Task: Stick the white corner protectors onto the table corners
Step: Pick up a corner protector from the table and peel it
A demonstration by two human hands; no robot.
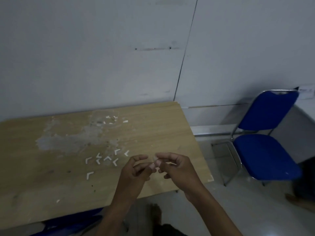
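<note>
Several white L-shaped corner protectors (107,158) lie loose on the wooden table (153,126), left of my hands. One more protector (89,175) lies apart, nearer me. My left hand (136,169) and right hand (177,167) meet above the table's right part, fingertips pinching a small pale piece (154,160) between them; its shape is too blurred to tell. A white protector (210,178) sits on the table's near right corner.
White scraps (113,119) lie near the table's far edge, beside a worn grey patch (76,138). A blue folding chair (265,138) stands to the right of the table. A blue seat (73,220) shows under the near edge. My foot (156,213) is on the floor.
</note>
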